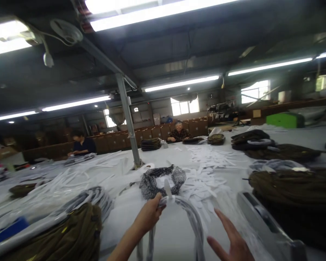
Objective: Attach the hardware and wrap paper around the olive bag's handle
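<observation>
Left hand (149,214) first: its fingers (158,201) are clamped on a grey bundle (191,217) of straps, gripping right at the top where a white tie (167,188) sticks up. The bundle arches over from that grip and drops toward the bottom edge, low in the middle of the view, over the white bench (176,228). Right hand (232,241) hangs just beside the bundle, palm open, fingers apart, touching nothing (whether the thumb brushes the straps is too blurred to call).

Just beyond the left hand lies a speckled loop (163,179), flat on the bench, with white strips (206,170) scattered to its right. Further right, an olive stack (296,183) of folded pieces, and a metal rail (263,221) along its near edge. More dark stacks (254,139) sit behind it.

Out to the left, an olive pile (70,235) at the near corner, clear-wrapped bundles (78,203) over it, a blue piece (8,228) at the edge. A steel post (128,119) rises from the bench middle.

At the far side, two people: one seated (178,133) behind low stacks, one in dark clothes (81,143) to the left. Brown cartons (152,132) line up behind them.
</observation>
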Tool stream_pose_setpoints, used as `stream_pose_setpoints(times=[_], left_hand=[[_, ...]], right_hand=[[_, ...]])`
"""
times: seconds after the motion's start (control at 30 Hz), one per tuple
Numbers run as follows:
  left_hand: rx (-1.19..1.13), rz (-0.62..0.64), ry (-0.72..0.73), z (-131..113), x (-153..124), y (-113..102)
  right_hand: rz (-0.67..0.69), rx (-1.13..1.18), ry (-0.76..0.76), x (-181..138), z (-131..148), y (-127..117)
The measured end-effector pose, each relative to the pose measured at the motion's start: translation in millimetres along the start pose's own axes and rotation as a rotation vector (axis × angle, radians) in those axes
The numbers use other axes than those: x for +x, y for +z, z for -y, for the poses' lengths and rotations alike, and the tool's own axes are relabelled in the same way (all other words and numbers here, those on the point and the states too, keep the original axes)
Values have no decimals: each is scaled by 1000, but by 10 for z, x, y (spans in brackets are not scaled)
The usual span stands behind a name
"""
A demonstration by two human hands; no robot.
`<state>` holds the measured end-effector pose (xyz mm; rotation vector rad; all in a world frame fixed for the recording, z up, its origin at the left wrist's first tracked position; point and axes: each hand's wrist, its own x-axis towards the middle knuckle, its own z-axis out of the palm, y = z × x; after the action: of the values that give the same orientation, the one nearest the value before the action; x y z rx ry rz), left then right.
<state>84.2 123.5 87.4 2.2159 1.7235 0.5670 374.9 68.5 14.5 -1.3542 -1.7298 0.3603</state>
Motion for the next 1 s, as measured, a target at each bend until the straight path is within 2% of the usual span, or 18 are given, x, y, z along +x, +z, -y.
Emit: stream_pose_setpoints(times=[0.1,0.17,0.23,0.3,0.37,0.47,0.57,0.67,0.77,0.87,1.0], left_hand=[[-284,25,96,-366,-68,-232],[-381,-6,164,-558,-122,-364],[-402,-52,219,-675,-180,-488],[-393,-69,222,-719,-238,-601],[-392,-5,192,-725,-288,-689],[-396,122,212,-769,-327,-764],[-318,131,321,-900,-321,-789],[-252,136,421,-1037,-306,-778],[-228,-9,434,-1095,-280,-727],[-235,-182,336,-1044,-198,-655],[-277,-216,215,-911,-93,-628]], right_hand=[[92,96,-63,490,522,-267],[263,222,-94,684,818,-349],[480,388,-88,763,990,-325],[618,528,-42,764,1042,-237],[608,568,-18,734,1031,-154],[484,456,-97,708,1014,-119],[429,339,-181,726,1040,-165],[462,310,-221,737,1069,-219],[471,278,-248,721,1090,-239],[408,159,-289,711,1127,-217],[373,30,-304,717,1184,-170]])
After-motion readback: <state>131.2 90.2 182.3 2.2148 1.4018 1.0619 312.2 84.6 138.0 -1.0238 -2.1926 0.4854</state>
